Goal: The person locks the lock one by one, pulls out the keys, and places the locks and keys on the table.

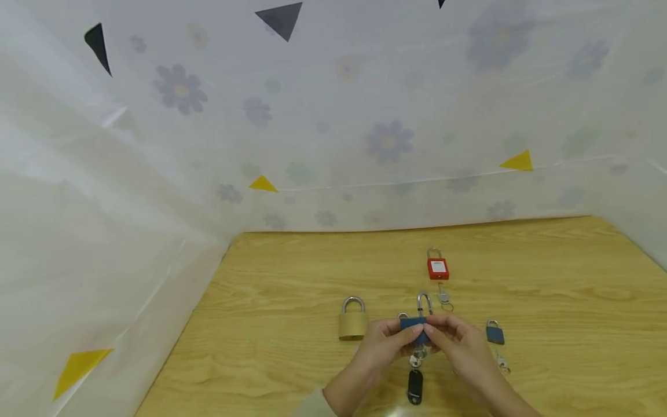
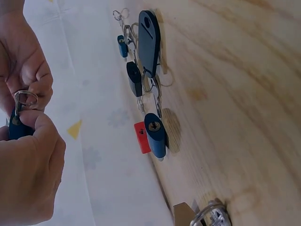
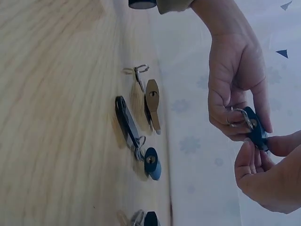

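Observation:
Both hands hold one blue padlock point(image 1: 413, 325) above the table. My left hand point(image 1: 379, 346) pinches its left side, and my right hand point(image 1: 465, 347) pinches its right side. The thumbs lie close together on its front. The padlock's silver shackle point(image 1: 424, 296) stands raised at the top. A key ring point(image 2: 26, 98) hangs at the keyhole end of the held padlock. Beneath the hands, a second blue padlock point(image 2: 155, 135) lies on the table with keys and a black tag point(image 1: 415, 387); in the head view the hands hide most of it.
Left of the hands is a large brass padlock point(image 1: 352, 326). Beyond them lies a red padlock point(image 1: 438, 267) with a key point(image 1: 443, 296). To the right sit a small blue padlock point(image 1: 495, 333) and its keys point(image 1: 502, 362). A dark padlock point(image 2: 134, 78) shows in the left wrist view.

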